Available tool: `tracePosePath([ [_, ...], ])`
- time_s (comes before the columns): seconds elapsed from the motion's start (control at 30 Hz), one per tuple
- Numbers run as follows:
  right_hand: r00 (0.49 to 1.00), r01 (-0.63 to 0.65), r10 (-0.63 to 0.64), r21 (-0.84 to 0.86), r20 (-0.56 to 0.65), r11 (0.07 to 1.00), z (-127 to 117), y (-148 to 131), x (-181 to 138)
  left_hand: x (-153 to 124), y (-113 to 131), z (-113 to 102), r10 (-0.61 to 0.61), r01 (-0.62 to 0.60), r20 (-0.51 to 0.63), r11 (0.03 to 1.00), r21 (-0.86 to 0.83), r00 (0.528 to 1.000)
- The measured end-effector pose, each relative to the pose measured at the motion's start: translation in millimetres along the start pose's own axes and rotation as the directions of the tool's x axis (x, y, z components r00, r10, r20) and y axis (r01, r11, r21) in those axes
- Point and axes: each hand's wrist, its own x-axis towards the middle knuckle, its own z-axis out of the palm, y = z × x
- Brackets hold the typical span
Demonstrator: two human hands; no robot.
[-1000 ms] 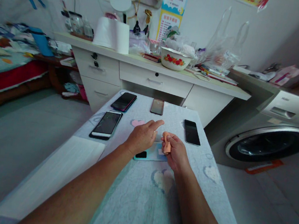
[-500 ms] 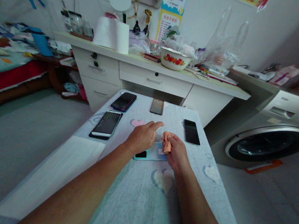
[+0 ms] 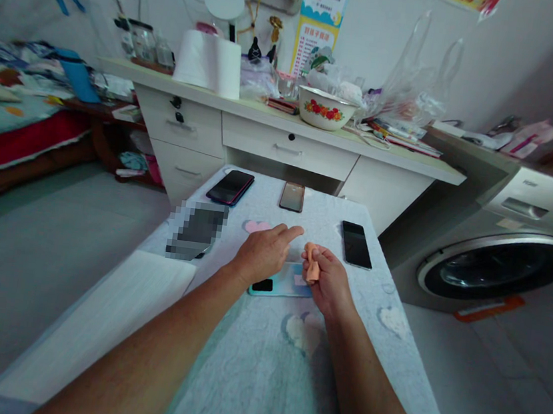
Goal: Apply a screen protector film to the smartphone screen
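Observation:
Over the middle of the table my left hand [image 3: 261,256] points to the right with one finger stretched out. Its other fingers curl downward, and nothing shows in it. My right hand [image 3: 330,281] is closed on a small soft-looking orange piece [image 3: 312,268], narrow in its middle and wider at its lower end; whether it is cloth or foam I cannot tell. Beneath both hands lies a light blue phone [image 3: 283,287], back up, with a black camera block at its left end. My hands partly cover it.
Around the hands lie a black phone [image 3: 356,245], a brown-edged phone or case [image 3: 292,197], a dark phone [image 3: 231,187] and a pixel-blurred item [image 3: 197,231]. A desk [image 3: 259,138] carrying a flowered bowl [image 3: 326,110] stands behind, with a washing machine [image 3: 518,210] at right.
My hands hold almost the same pose. The view has shifted slightly, and the phone at the left is now pixel-blurred.

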Motion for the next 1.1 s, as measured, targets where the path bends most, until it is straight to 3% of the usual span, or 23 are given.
tracePosePath([
  [0.2,0.999,0.020,-0.021,-0.037,-0.033,0.999,-0.4,-3.7,0.0,1.1,-1.0,3.3,-0.030,0.029,-0.045,1.000,-0.007,0.999],
  [0.4,0.967,0.155,-0.175,-0.112,-0.188,0.981,-12.9,-18.5,6.5,1.9,-3.1,4.2,-0.088,0.068,-0.184,0.991,-0.112,0.979],
  [0.57,0.930,0.273,-0.333,-0.316,-0.155,0.909,-22.4,-27.4,12.0,2.0,-2.8,3.1,-0.154,0.125,-0.202,0.981,-0.151,0.967],
  [0.67,0.916,0.277,-0.382,-0.495,-0.123,0.824,-24.5,-33.1,20.2,2.6,-3.6,3.9,-0.131,0.091,-0.230,0.980,-0.175,0.964],
  [0.73,0.900,0.269,-0.427,-0.656,-0.089,0.705,-25.2,-36.3,28.0,2.8,-4.0,4.1,-0.100,0.056,-0.243,0.982,-0.179,0.965],
  [0.83,0.855,0.228,-0.519,-0.892,-0.009,0.391,-24.9,-36.8,38.5,2.3,-3.9,3.0,-0.065,0.032,-0.225,0.989,-0.147,0.972],
  [0.93,0.842,0.176,-0.530,-0.979,0.098,0.099,-23.9,-30.9,42.6,1.8,-3.1,1.0,-0.067,0.047,-0.190,0.993,-0.109,0.980],
  [1.0,0.843,0.170,-0.515,-0.985,0.155,-0.018,-24.3,-25.4,42.4,1.7,-2.4,-0.1,-0.076,0.062,-0.166,0.994,-0.091,0.983],
  [1.1,0.839,0.187,-0.502,-0.978,0.211,-0.098,-27.6,-18.7,41.6,1.7,-1.4,-0.7,-0.083,0.073,-0.136,0.994,-0.077,0.987],
])
